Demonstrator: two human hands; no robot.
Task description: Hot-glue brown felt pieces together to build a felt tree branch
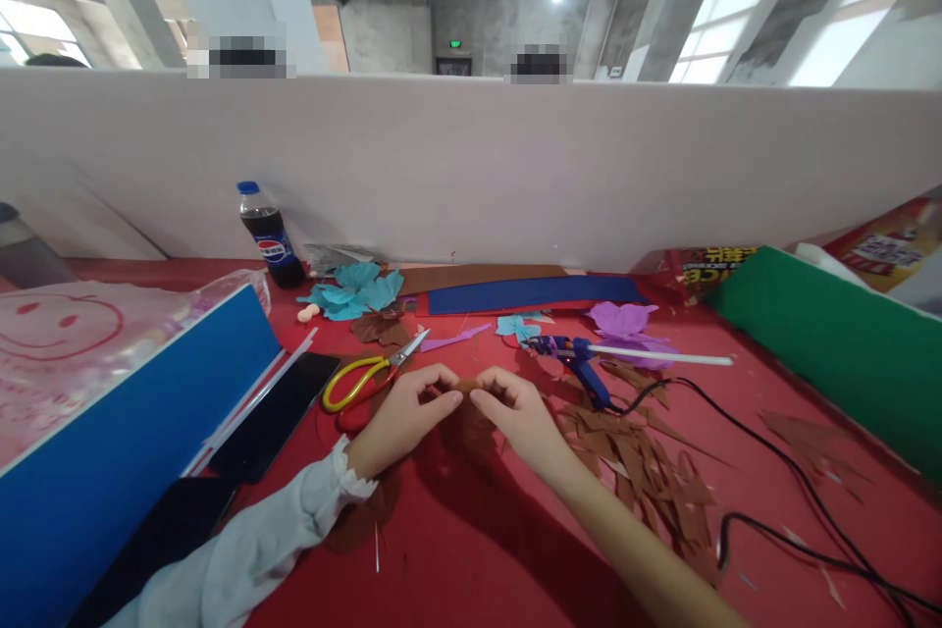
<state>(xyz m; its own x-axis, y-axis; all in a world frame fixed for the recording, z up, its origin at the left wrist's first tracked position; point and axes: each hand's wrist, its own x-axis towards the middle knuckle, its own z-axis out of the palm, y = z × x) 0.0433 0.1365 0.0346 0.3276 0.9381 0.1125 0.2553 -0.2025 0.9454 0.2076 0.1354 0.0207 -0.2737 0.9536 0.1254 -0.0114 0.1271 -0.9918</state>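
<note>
Over the red tabletop, my left hand (417,412) and my right hand (515,412) pinch the top edge of a piece of brown crepe paper (469,432), thumbs close together. The paper hangs down below my fingertips. Beside my left hand lie scissors (368,378) with yellow and red handles, their blades pointing away. Beyond my right hand a blue glue gun (581,368) rests with a white glue stick (662,354) in its back. Cut scraps of brown paper (648,471) are heaped to the right of my right wrist.
Behind are blue paper petals (353,289), purple petals (624,318), a blue strip (530,294) and a cola bottle (272,240). A phone (276,417) and a blue board (147,392) lie left. A black cord (765,437) and green board (831,353) are right. A white partition (471,167) stands behind.
</note>
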